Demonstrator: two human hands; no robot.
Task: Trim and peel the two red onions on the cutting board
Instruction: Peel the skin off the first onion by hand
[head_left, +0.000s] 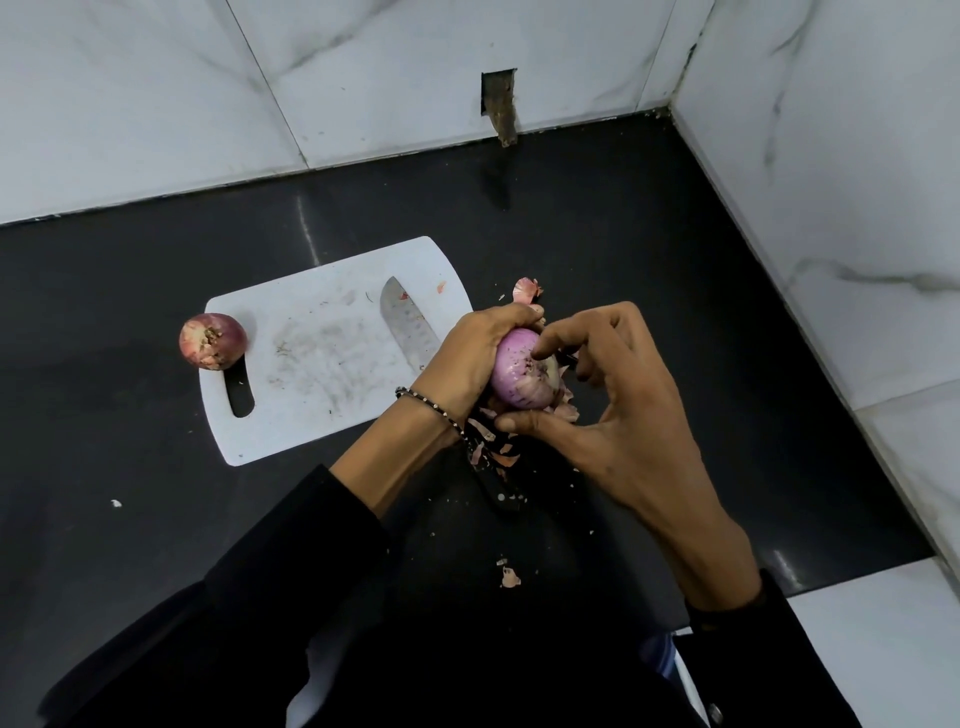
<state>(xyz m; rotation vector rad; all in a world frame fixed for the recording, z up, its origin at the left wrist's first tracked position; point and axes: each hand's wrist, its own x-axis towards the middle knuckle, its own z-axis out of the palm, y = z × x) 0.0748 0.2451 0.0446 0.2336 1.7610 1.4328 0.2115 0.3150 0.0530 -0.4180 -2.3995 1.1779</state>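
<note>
A partly peeled red onion (519, 374), purple and glossy, is held above the counter just right of the white cutting board (322, 364). My left hand (475, 353) grips it from the left. My right hand (623, 410) touches it with forefinger on top and thumb below, pinching at the loose skin. A second red onion (212, 341), still in its dry skin, rests at the board's left edge by the handle slot. A knife (408, 325) lies on the board's right part, its handle hidden under my left hand.
Dry onion skins lie on the dark counter: a piece (527, 289) beyond the hands, a pile (493, 441) under them, a scrap (510, 577) nearer me. Marble-tiled walls (831, 208) close off the back and right.
</note>
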